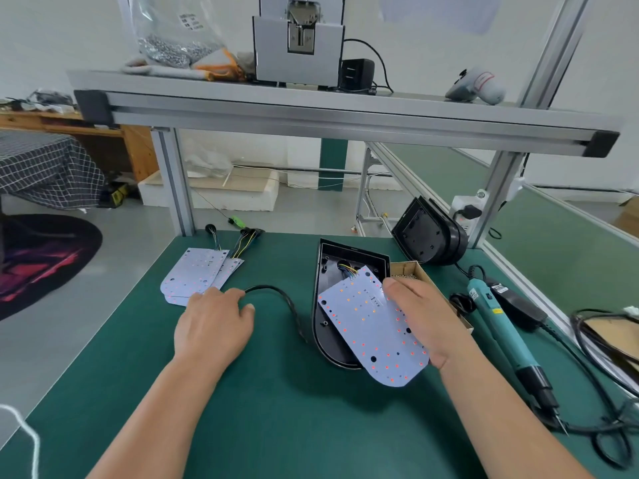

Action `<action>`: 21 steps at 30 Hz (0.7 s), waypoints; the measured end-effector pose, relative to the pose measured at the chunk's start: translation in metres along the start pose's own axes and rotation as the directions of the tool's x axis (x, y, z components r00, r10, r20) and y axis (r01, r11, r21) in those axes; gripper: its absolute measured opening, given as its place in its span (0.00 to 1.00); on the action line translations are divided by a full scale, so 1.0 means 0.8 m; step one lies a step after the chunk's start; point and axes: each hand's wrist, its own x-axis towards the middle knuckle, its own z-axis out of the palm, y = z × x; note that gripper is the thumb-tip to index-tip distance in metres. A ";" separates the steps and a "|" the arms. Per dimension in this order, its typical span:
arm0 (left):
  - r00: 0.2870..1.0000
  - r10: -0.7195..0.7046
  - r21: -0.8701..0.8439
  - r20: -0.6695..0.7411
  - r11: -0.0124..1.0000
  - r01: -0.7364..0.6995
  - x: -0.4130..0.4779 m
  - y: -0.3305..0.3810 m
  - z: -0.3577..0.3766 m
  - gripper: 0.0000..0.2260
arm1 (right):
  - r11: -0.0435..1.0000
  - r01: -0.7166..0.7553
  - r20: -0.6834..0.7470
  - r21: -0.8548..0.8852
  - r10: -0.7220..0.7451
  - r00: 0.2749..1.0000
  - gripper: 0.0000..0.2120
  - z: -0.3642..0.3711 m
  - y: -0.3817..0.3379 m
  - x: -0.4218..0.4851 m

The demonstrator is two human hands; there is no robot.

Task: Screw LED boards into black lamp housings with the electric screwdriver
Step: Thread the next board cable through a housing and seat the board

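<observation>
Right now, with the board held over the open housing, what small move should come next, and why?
Probably lower and turn the LED board until it seats flat in the black housing. The right hand holds it tilted, its rounded end overhanging the housing's rim, so no screw could go in yet; the electric screwdriver lies untouched.

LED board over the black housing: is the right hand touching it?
Touching. The head view shows the right hand pinching the LED board, thumb pressed on its top face, above the black lamp housing.

Grey floor (86, 271), white walls (52, 46), wooden desk (62, 122).
</observation>
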 end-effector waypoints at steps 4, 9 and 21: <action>0.999 0.008 -0.130 0.035 0.992 -0.003 0.000 0.001 0.002 0.12 | 0.999 -0.006 -0.056 0.041 0.008 0.998 0.18 0.004 -0.001 -0.001; 0.906 0.230 -0.708 0.355 0.700 0.099 -0.018 0.028 -0.006 0.17 | 0.993 -0.083 -0.013 0.082 0.084 0.996 0.22 0.021 -0.006 -0.010; 0.818 0.488 -0.521 0.304 0.804 -0.286 -0.031 0.043 0.012 0.03 | 0.980 -0.147 0.025 0.131 0.144 0.989 0.18 0.036 0.000 -0.012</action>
